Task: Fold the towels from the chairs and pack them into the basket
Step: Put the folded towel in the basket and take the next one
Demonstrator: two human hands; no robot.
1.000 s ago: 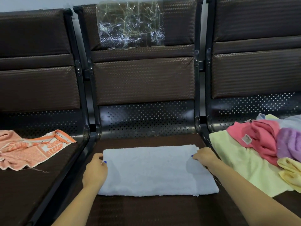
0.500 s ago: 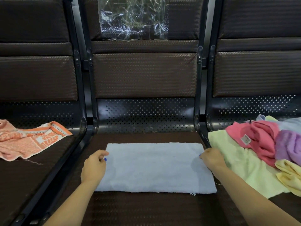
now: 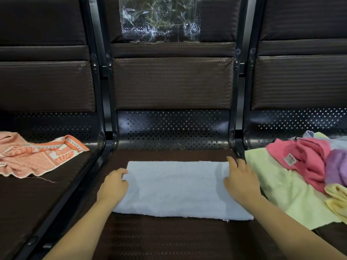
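Between the left hand (image 3: pixel 112 186) and the right hand (image 3: pixel 240 182) lies a plain pale blue-white towel (image 3: pixel 178 190), no pattern on it. Left of the left hand is a towel (image 3: pixel 37 158) in orange and salmon pink with white blocky motifs and a striped border. Right of the right hand, a pale lime-green towel (image 3: pixel 277 186) lies under a hot-pink one (image 3: pixel 309 158) with a white label, a lilac one (image 3: pixel 336 167) and a butter-yellow one (image 3: pixel 338 199). The chairs (image 3: pixel 172 83) are dark brown with a woven texture, the frames black, dotted with holes.

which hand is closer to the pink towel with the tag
Right. The right hand rests on the white towel's right end, beside the pile holding the pink towel; the left hand is at the far end.
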